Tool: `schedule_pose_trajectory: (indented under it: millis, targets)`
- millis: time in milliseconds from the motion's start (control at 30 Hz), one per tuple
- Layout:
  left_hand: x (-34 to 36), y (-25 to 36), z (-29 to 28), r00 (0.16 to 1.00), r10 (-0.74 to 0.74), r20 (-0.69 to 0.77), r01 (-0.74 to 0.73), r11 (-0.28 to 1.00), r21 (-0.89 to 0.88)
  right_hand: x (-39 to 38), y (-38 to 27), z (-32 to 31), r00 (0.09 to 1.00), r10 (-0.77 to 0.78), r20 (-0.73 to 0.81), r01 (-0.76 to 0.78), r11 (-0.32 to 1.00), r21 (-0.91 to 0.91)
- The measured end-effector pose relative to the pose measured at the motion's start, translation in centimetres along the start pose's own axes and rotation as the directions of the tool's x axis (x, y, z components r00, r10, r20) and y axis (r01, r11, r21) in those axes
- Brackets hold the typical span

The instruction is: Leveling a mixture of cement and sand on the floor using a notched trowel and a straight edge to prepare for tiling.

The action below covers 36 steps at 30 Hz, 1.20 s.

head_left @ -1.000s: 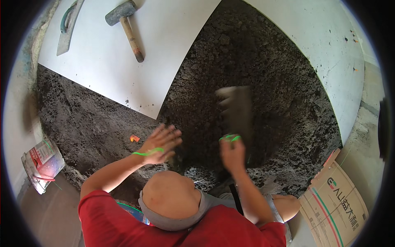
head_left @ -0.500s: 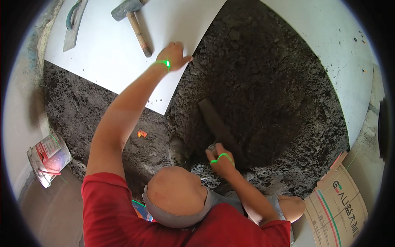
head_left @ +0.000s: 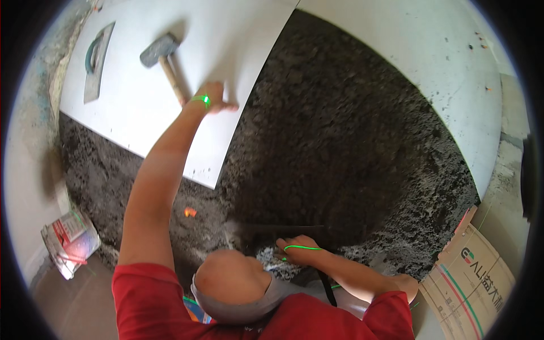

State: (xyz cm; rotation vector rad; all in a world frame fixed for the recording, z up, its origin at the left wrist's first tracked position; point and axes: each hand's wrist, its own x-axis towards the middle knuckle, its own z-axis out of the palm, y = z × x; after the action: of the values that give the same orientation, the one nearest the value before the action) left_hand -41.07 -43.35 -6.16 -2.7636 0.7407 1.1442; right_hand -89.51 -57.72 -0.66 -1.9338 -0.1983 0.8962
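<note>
My left hand [head_left: 212, 99] rests on the white tile [head_left: 141, 113] near its right edge, thumb out, holding nothing, beside the handle of a grey-headed mallet [head_left: 158, 51]. A steel float [head_left: 96, 73] with a green handle lies farther left on that tile. My right hand [head_left: 296, 250] is closed on the handle of a trowel [head_left: 283, 229], whose blurred blade lies sideways over the lower part of the dark, crumbly mortar bed [head_left: 323, 124]. Bright green lines of light cross my left wrist and right hand.
White tiles [head_left: 453, 90] border the bed at top and right. A small orange piece [head_left: 190, 212] sits on the mortar. A stained bucket [head_left: 68, 241] stands by the left wall [head_left: 31, 170]. Printed cardboard [head_left: 464, 283] leans at lower right. My bare knee [head_left: 232, 277] is in the foreground.
My left hand has moved up from over the mortar onto the tile. My right hand with the trowel has come down toward me, the blade turning from upright to sideways.
</note>
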Motion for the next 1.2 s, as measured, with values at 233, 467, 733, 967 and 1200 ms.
schedule_pose_trajectory:
  millis: [233,467,733,967,1200]
  targets:
    - [-0.1,-0.6,0.7,0.998,0.033,-0.053,-0.036,0.998,-0.058,6.3,2.1,-16.0,0.844,0.237,-0.481,-0.243,0.969,0.052]
    - [-0.2,-0.6,0.7,0.996,0.033,-0.081,-0.038,0.997,-0.066,9.5,5.3,-29.5,0.738,0.224,-0.637,-0.180,0.975,0.133]
    - [-0.4,-0.1,-0.3,1.000,-0.024,-0.005,0.023,0.997,-0.069,3.2,9.7,-33.7,0.474,0.613,-0.632,-0.167,0.767,0.619]
    - [-0.1,-1.6,0.2,1.000,-0.005,0.002,0.005,0.998,-0.065,-9.4,11.9,-30.5,0.279,0.777,-0.564,0.120,0.555,0.823]
    - [1.2,0.7,1.0,0.996,0.046,-0.081,-0.052,0.996,-0.071,-14.3,17.6,-26.3,0.227,0.930,-0.288,0.469,0.154,0.869]
